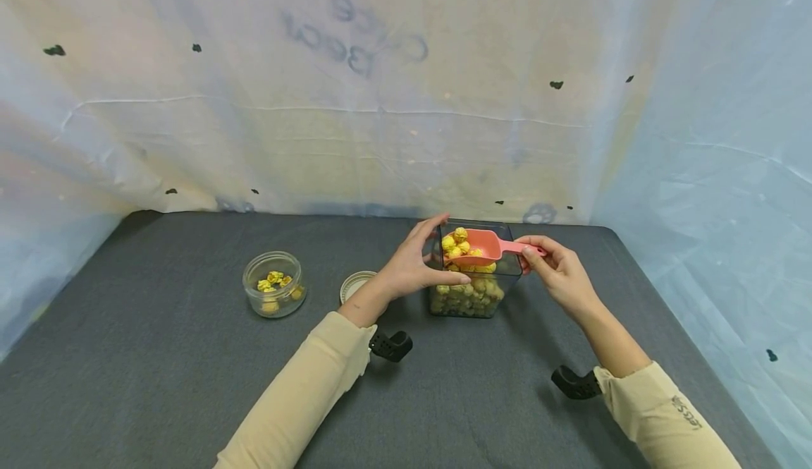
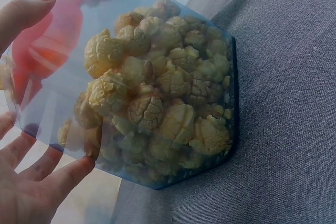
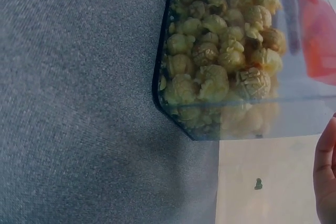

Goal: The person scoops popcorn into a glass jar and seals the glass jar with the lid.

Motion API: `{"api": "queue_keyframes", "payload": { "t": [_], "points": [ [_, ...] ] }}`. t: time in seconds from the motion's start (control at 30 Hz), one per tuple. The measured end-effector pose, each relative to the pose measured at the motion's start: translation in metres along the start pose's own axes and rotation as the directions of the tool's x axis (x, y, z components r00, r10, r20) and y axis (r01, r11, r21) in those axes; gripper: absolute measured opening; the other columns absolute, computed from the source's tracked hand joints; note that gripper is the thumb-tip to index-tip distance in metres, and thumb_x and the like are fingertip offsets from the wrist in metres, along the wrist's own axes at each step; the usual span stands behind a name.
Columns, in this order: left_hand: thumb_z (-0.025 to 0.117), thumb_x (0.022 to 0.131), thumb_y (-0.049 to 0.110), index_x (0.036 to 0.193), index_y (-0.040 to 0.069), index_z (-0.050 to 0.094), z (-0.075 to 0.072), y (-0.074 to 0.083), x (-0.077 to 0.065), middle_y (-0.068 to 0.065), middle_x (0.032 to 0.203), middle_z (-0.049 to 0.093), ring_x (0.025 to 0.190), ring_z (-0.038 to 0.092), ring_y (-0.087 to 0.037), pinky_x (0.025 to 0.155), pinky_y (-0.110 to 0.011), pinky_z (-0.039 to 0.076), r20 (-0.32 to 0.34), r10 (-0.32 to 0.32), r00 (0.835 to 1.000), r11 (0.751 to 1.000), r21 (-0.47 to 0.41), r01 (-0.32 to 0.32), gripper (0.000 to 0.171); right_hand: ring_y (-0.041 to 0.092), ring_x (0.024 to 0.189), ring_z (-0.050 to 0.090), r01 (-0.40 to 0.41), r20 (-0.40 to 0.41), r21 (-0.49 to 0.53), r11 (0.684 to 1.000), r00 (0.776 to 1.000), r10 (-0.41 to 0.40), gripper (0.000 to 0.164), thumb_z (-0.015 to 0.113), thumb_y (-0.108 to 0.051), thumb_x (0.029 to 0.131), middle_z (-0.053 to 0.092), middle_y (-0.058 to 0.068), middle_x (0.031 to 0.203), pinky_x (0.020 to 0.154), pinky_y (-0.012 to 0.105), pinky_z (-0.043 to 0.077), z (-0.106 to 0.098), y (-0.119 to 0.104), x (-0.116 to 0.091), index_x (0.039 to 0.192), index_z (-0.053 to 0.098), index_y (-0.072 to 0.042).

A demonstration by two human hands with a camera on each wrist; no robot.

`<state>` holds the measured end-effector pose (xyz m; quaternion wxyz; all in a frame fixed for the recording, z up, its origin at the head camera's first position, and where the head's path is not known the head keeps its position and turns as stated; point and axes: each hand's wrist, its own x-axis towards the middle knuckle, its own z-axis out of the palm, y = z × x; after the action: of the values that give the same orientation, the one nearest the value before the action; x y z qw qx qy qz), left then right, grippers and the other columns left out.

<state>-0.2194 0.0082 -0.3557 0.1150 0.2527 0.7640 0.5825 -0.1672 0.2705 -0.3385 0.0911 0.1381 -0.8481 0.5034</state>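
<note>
A clear square container (image 1: 466, 303) partly full of yellow popcorn (image 2: 157, 82) stands on the table. My left hand (image 1: 409, 261) grips it near the top, thumb on the near wall and fingers round the left and far side. In the right wrist view, the container (image 3: 226, 66) shows popcorn heaped in its lower part. A pink scoop (image 1: 485, 243) lies level at the container's mouth, with popcorn pieces in its bowl. My right hand (image 1: 561, 271) pinches the scoop's handle at the container's right side.
A round glass jar (image 1: 274, 307) with some yellow popcorn at its bottom stands open to the left. A round lid (image 1: 355, 284) lies between jar and container, partly behind my left wrist. Plastic sheeting (image 1: 380, 159) hangs behind the grey table (image 1: 158, 356).
</note>
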Motion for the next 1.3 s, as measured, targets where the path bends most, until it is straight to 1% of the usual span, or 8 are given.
{"api": "queue_keyframes", "payload": {
  "t": [0.17, 0.33, 0.6, 0.73, 0.93, 1.0, 1.1, 1.3],
  "points": [
    [0.084, 0.074, 0.024, 0.151, 0.036, 0.023, 0.000, 0.000, 0.000, 0.004, 0.154, 0.024, 0.141, 0.028, -0.024, 0.106, -0.046, 0.040, 0.001, 0.001, 1.000, 1.000, 0.012, -0.001, 0.098, 0.008, 0.072, 0.058, -0.006, -0.011, 0.024, 1.000, 1.000, 0.006, 0.030, 0.049, -0.015, 0.101, 0.060, -0.006, 0.082, 0.066, 0.017, 0.051, -0.002, 0.001, -0.001, 0.118, 0.056, 0.009],
    [0.084, 0.074, 0.024, 0.151, 0.037, 0.023, 0.000, 0.000, 0.000, 0.004, 0.154, 0.024, 0.141, 0.027, -0.024, 0.107, -0.047, 0.040, 0.004, -0.005, 1.000, 1.000, 0.015, 0.005, 0.099, 0.008, 0.073, 0.059, -0.015, -0.021, 0.035, 0.999, 1.000, 0.016, 0.030, 0.049, -0.015, 0.101, 0.061, -0.009, 0.081, 0.066, 0.017, 0.050, -0.004, 0.002, -0.003, 0.118, 0.055, 0.009],
    [0.084, 0.074, 0.025, 0.150, 0.038, 0.023, 0.001, 0.000, 0.001, 0.005, 0.154, 0.024, 0.142, 0.026, -0.024, 0.107, -0.048, 0.040, 0.007, -0.011, 1.000, 1.000, 0.013, 0.011, 0.099, 0.005, 0.072, 0.060, -0.018, -0.040, 0.064, 0.998, 0.999, 0.021, 0.027, 0.051, -0.013, 0.100, 0.063, -0.007, 0.082, 0.067, 0.016, 0.052, -0.008, 0.001, -0.006, 0.115, 0.056, 0.009],
    [0.084, 0.075, 0.025, 0.151, 0.038, 0.022, 0.001, 0.000, 0.001, 0.005, 0.154, 0.024, 0.141, 0.026, -0.023, 0.106, -0.048, 0.040, 0.005, -0.013, 1.000, 1.000, 0.008, 0.013, 0.099, 0.003, 0.071, 0.059, -0.014, -0.046, 0.064, 0.998, 0.999, 0.017, 0.025, 0.051, -0.012, 0.100, 0.062, -0.010, 0.080, 0.067, 0.016, 0.052, -0.010, -0.001, -0.007, 0.114, 0.057, 0.007],
    [0.083, 0.075, 0.024, 0.152, 0.036, 0.020, 0.000, 0.000, 0.000, 0.004, 0.155, 0.022, 0.142, 0.025, -0.024, 0.107, -0.048, 0.039, 0.001, -0.009, 1.000, 1.000, 0.011, 0.009, 0.100, 0.004, 0.070, 0.059, -0.008, -0.044, 0.056, 0.998, 0.999, 0.011, 0.025, 0.051, -0.012, 0.100, 0.062, -0.007, 0.079, 0.067, 0.016, 0.051, -0.012, -0.004, -0.008, 0.115, 0.056, 0.007],
    [0.083, 0.075, 0.025, 0.152, 0.036, 0.019, 0.000, 0.001, 0.000, 0.004, 0.156, 0.021, 0.143, 0.025, -0.023, 0.107, -0.047, 0.039, 0.001, -0.012, 1.000, 1.000, 0.026, 0.012, 0.101, 0.004, 0.070, 0.059, -0.007, -0.047, 0.047, 0.999, 0.999, 0.009, 0.025, 0.051, -0.012, 0.100, 0.063, -0.006, 0.079, 0.067, 0.016, 0.052, -0.012, -0.005, -0.008, 0.115, 0.056, 0.008],
    [0.083, 0.075, 0.030, 0.153, 0.036, 0.016, -0.001, 0.002, -0.002, 0.003, 0.157, 0.019, 0.144, 0.025, -0.023, 0.108, -0.051, 0.036, 0.000, -0.028, 1.000, 0.995, 0.090, 0.028, 0.103, 0.005, 0.070, 0.060, -0.009, -0.052, 0.032, 0.999, 0.999, 0.010, 0.026, 0.052, -0.011, 0.099, 0.063, -0.004, 0.080, 0.066, 0.016, 0.051, -0.013, -0.006, -0.010, 0.114, 0.056, 0.009],
    [0.080, 0.076, 0.042, 0.154, 0.033, 0.013, -0.002, 0.010, -0.005, 0.000, 0.160, 0.016, 0.145, 0.023, -0.026, 0.110, -0.058, 0.029, 0.013, -0.038, 0.999, 0.970, 0.239, 0.034, 0.103, 0.008, 0.071, 0.060, -0.008, -0.072, 0.008, 1.000, 0.997, 0.008, 0.025, 0.052, -0.011, 0.099, 0.062, -0.008, 0.080, 0.059, 0.017, 0.048, -0.014, -0.011, -0.014, 0.114, 0.057, 0.009]
  ]
}}
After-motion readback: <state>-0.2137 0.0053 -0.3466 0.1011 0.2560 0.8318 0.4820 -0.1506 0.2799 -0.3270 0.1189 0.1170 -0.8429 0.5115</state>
